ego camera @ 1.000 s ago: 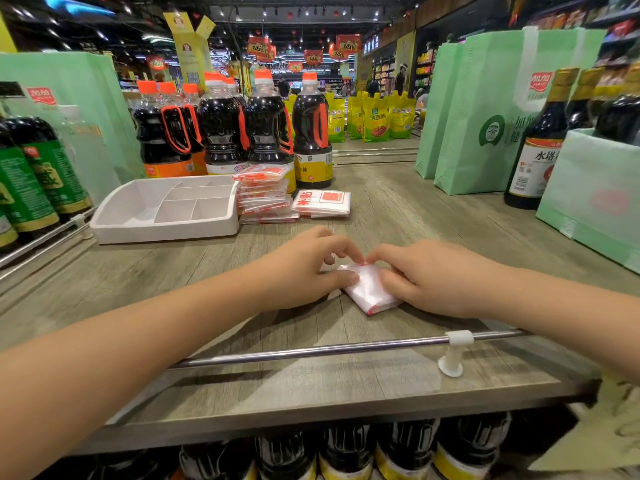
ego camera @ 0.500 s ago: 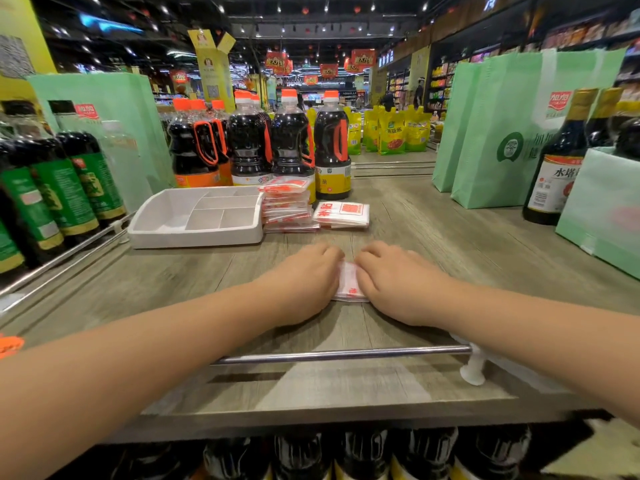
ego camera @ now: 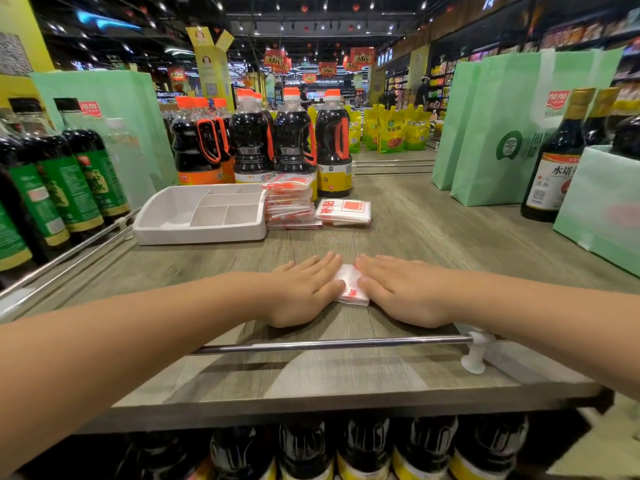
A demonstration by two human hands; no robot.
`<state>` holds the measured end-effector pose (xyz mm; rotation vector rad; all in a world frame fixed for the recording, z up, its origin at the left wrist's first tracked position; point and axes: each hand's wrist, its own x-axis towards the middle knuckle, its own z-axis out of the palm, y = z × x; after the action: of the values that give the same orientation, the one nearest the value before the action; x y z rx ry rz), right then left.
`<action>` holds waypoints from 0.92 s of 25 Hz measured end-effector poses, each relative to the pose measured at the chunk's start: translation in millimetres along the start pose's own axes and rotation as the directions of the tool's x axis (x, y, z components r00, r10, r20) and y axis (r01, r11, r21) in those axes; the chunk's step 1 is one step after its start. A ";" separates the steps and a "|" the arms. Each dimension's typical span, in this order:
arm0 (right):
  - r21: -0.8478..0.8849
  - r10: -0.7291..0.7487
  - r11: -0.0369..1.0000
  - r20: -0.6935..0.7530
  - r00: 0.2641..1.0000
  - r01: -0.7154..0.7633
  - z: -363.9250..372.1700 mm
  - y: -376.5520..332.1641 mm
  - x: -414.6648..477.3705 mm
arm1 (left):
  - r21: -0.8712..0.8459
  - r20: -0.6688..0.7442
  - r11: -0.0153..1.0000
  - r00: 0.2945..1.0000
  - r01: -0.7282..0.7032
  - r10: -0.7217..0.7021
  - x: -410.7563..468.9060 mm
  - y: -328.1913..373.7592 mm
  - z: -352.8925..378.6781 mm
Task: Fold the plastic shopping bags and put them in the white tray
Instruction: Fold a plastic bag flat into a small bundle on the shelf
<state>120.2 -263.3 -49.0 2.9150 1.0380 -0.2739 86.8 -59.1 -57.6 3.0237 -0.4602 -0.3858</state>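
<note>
We record both hands laid flat on the wooden surface [ego camera: 433, 233], towards the middle of its near edge, just behind a metal rail [ego camera: 329, 344] that runs along that edge.

The left hand [ego camera: 304, 289] and the right hand [ego camera: 403, 289] press down on one small folded plastic shopping bag [ego camera: 350, 287], white with red print. Each hand covers one side of it, and a narrow strip of the bag shows between them. The fingers of both hands are straight and close together, curled round nothing, with the fingertips pointing away from the person.

The white tray [ego camera: 201, 235], divided into compartments, sits farther back towards the left edge, well apart from the hands. A tall stack of folded bags [ego camera: 291, 206] stands just beside the tray's right wall. A lower pile of folded bags [ego camera: 343, 212] lies against the right side of that stack.

Behind the tray and the stacks we note a row of dark sauce bottles with orange caps [ego camera: 294, 140]. Green-labelled bottles [ego camera: 86, 181] line the left edge. Pale green tote bags [ego camera: 502, 133] stand along the right edge, with a dark bottle [ego camera: 554, 168] beside them.
</note>
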 end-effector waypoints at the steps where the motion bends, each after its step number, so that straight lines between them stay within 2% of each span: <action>1: -0.001 0.008 1.000 0.010 1.000 -0.008 0.5 -1.4 -0.5 | -0.007 0.002 1.000 1.000 -0.008 0.008 -3.9 -2.8 1.9; 3: -0.017 0.017 1.000 -0.017 1.000 -0.017 1.4 -6.5 -1.9 | -0.031 -0.014 0.999 1.000 -0.028 0.027 -11.5 -7.0 6.0; 7: -0.100 0.032 0.993 -0.312 0.950 -0.066 -4.6 -8.7 -8.0 | -0.038 -0.192 0.999 0.981 -0.018 0.010 -8.2 -8.2 3.3; 9: -0.033 0.054 0.997 -0.388 0.920 -0.073 -7.2 -4.8 -7.3 | -0.049 -0.336 0.999 0.942 -0.013 -0.004 -5.3 -8.5 1.7; 11: 0.115 0.071 0.993 -0.423 0.903 -0.024 -5.5 -0.4 -2.8 | -0.050 -0.446 0.998 0.895 -0.030 0.005 -4.0 -6.2 0.7; 13: 0.199 0.084 0.980 -0.391 0.916 -0.005 -1.7 0.3 3.3 | -0.050 -0.452 0.998 0.892 -0.049 0.022 -3.7 0.5 0.0; 14: 0.194 0.069 0.981 -0.346 0.936 -0.001 0.2 -0.1 5.7 | -0.054 -0.407 0.998 0.913 -0.044 0.018 -4.2 4.7 0.6; 16: 0.140 0.006 0.990 -0.226 0.974 0.027 3.6 -0.2 8.7 | -0.043 -0.286 0.999 0.958 -0.023 0.009 -4.0 10.4 3.6; 19: 0.058 -0.013 0.998 -0.036 0.999 0.015 3.9 -0.7 13.0 | -0.008 -0.183 1.000 0.983 -0.017 0.016 1.3 9.9 7.6; 23: 0.004 0.012 1.000 0.019 1.000 -0.012 2.9 0.2 13.8 | 0.030 -0.106 0.999 0.994 0.014 -0.011 4.9 4.1 7.4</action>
<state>130.4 -255.2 -54.2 2.9153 1.0183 -0.3039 88.3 -64.7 -65.5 3.0585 -0.4440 -0.2190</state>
